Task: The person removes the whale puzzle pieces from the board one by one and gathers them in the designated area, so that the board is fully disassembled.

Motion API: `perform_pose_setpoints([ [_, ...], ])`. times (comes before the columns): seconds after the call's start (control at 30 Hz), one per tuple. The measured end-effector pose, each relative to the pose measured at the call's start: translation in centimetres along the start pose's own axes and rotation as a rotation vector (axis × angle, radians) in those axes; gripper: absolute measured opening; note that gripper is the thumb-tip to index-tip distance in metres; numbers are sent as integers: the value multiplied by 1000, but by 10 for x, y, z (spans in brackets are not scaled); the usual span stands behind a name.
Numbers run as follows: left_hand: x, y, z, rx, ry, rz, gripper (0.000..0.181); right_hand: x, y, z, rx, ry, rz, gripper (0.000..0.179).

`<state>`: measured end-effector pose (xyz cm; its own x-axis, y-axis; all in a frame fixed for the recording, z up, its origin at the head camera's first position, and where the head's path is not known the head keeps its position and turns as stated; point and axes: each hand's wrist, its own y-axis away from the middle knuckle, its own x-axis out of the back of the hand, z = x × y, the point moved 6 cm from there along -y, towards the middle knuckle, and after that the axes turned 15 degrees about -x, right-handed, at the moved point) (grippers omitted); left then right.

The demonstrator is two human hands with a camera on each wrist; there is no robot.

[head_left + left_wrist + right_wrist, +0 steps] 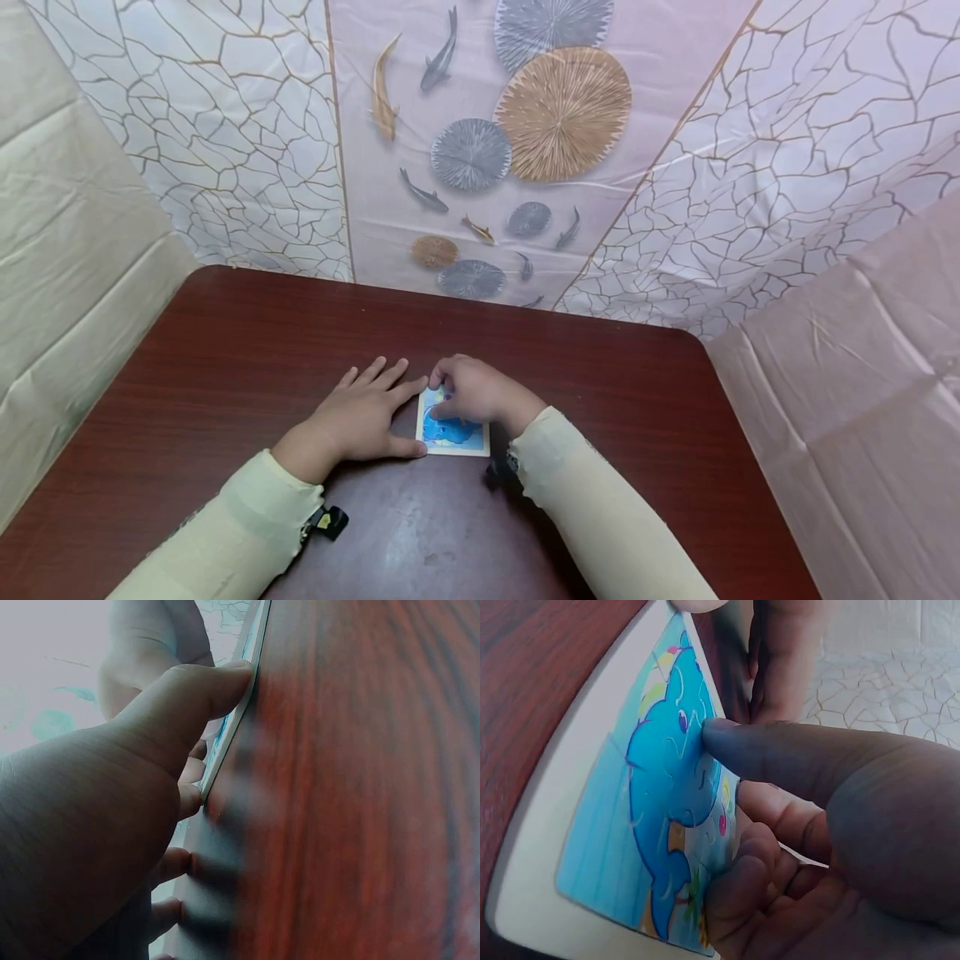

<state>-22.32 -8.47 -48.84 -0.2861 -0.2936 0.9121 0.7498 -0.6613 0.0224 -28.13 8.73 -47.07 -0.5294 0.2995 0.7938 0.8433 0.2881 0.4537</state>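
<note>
1. We see a jigsaw puzzle [453,435] lying on the bench [615,408], between and under the person's hands: a blue dolphin on a lighter blue ground, with pink, yellow and green bits, set in a cream border.
2. The left hand [358,422] spreads its fingers, thumb and forefinger touching the puzzle's left edge; its grip is loose, closed round nothing.
3. The right hand [483,392] rests its thumb on the dolphin, other fingers curled at the board; we cannot tell whether its grip pinches a piece.
4. The bench is dark reddish brown, with rounded far corners. Behind it we find a printed sheet [375,225] showing fish and round, spoked discs, flanked by gold-and-grey crackle patterns; plain, creased cloth [847,367] closes both sides.
5. We note streaky wood grain, a dull shine near the front, curving seams between flat pieces, a thin board with rounded corners, and pale, soft sleeves [247,525].
</note>
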Motion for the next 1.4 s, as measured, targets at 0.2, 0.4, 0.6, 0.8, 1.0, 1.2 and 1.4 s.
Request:
perform_pose_setpoints([
  [0.2,-1,1,0,5,0,-2,105,-1,-2,-4,-32,-29,-24,27],
  [0.4,0,0,1,0,-6,-3,106,1,-4,-9,-76,15,-37,26],
  [0.6,-1,0,1,3,-9,-9,106,3,-6,-10,-79,4,-69,28],
  [0.8,-2,-1,-1,8,-12,-9,108,3,-1,-8,-57,-73,-64,29],
  [1.0,-1,0,1,9,4,-15,107,-1,5,-5,10,-86,15,29],
  [1.2,1,0,2,6,6,-9,106,-5,14,-4,103,-23,129,25],
  [1.4,0,0,1,8,8,-13,107,-8,25,-6,235,36,189,25],
])
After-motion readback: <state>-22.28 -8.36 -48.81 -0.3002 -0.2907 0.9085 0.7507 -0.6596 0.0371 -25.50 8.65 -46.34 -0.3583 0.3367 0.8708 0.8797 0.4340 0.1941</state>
